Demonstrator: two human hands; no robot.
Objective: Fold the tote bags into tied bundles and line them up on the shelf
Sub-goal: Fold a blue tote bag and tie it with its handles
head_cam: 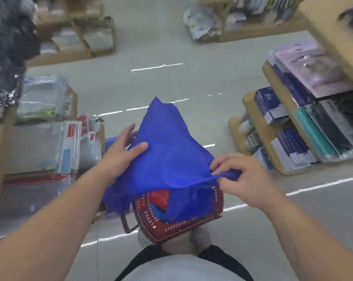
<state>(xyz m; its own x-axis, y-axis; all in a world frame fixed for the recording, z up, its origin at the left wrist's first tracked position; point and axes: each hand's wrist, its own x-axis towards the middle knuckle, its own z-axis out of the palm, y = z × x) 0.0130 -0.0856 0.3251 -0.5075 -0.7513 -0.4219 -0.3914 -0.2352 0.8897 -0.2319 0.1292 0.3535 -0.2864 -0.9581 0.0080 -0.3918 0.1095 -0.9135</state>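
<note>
A blue tote bag (pixel 167 151) is held up in front of me over a red shopping basket (pixel 177 226) that stands on the floor. My left hand (pixel 122 151) holds the bag's left side, thumb on top of the cloth and fingers spread behind it. My right hand (pixel 242 175) pinches a bunched corner of the bag at its lower right edge. Inside the basket lie more blue cloth and a red piece (pixel 160 196).
Low wooden shelves (pixel 250 110) with boxed goods stand at the right. A shelf with plastic-wrapped packs (pixel 43 147) stands at the left. More shelving (pixel 80 37) lies across the pale tiled aisle. Dark fluffy items (pixel 7 47) hang at the upper left.
</note>
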